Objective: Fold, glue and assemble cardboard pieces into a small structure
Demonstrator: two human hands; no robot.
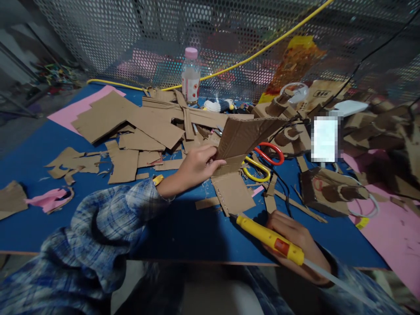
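Note:
My left hand [201, 165] pinches the left edge of a folded cardboard piece [234, 192]. One panel of it stands up and leans right, while the lower panel lies near the table. In my right hand [295, 243] is a yellow glue gun [264, 234] with a translucent glue stick [337, 282] sticking out of its back end. The gun's nozzle is at the near corner of the lower panel; whether it touches cannot be made out. Just behind the cardboard lie scissors with one red and one yellow handle [257, 169], their blades hidden.
Cardboard scraps [154, 124] cover the blue table [197, 236] at left and middle. A pink-capped bottle [190, 76] stands by the perforated metal screen [157, 30]. At right are a cardboard box with tubes [328, 192], black cables and pink paper [390, 232]. A yellow cable [262, 46] crosses behind.

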